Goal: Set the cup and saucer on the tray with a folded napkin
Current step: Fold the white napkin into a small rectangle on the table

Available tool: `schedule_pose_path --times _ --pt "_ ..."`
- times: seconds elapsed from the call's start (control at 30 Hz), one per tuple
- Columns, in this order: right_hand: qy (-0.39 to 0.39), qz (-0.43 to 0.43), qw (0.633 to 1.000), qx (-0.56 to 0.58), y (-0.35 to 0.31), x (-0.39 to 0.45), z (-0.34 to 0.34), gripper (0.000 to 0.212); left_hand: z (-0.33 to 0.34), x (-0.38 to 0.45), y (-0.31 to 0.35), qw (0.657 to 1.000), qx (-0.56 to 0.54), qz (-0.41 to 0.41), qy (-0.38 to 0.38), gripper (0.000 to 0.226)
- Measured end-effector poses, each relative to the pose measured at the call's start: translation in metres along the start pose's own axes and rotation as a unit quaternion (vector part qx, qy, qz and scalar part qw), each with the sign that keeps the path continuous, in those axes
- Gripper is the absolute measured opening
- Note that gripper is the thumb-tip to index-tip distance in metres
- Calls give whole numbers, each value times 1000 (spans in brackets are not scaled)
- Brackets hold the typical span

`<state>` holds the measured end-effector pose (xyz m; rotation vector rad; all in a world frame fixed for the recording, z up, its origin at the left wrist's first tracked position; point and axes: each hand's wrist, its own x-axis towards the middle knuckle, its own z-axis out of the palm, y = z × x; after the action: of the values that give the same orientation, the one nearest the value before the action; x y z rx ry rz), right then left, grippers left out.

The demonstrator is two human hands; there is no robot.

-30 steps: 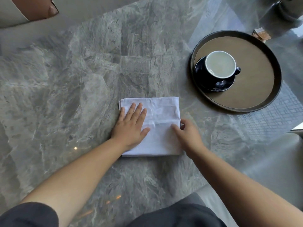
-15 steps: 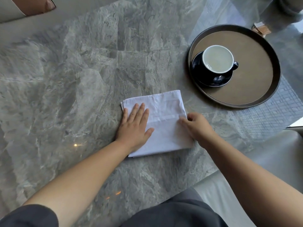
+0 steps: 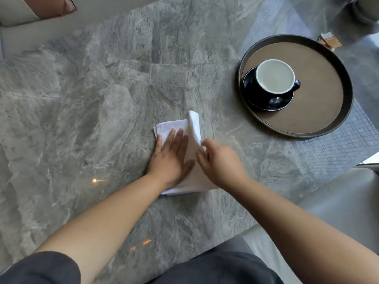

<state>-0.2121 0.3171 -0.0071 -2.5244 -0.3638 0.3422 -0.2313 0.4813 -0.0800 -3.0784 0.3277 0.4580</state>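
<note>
From the head view we read no brand, label or writing anywhere; the small tan-and-white packet (image 3: 329,41) beyond the tray is too small to make out. Around us we see the grey marble table (image 3: 102,99), a brown cushion corner (image 3: 51,7) at the far left, and a dark vessel (image 3: 367,9) cut off at the far right. The round dark tray (image 3: 346,93) sits well apart from our fingers, up and to the right of them, and on its left part stands the dark saucer (image 3: 251,87) bearing the cup (image 3: 274,76), white inside, handle pointing right. The white napkin (image 3: 174,126) lies on the table under our hands, its long axis running away from us. Our left hand (image 3: 170,156) lies flat and spread on its left half, fingers released and pressing down. Our right hand (image 3: 221,160), slightly blurred, pinches the napkin's right edge, and that flap stands lifted just beside the left fingertips, rising past them. Nothing lies between the napkin and the tray
</note>
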Motion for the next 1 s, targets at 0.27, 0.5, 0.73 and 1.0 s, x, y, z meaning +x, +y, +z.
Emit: schedule_pose_path --times 0.27,0.5,0.73,1.0 --pt "-52 27 997 51 -31 20 21 25 -6 -4 1 1000 24 16 4 67" --pt "-73 73 991 91 -25 27 23 24 -2 -53 7 996 -85 21 33 69" --pt "-22 230 919 320 27 20 0 20 -6 -71 23 995 -57 78 14 59" --pt "-14 297 909 292 70 10 -7 15 13 -79 40 982 -20 181 -49 71"
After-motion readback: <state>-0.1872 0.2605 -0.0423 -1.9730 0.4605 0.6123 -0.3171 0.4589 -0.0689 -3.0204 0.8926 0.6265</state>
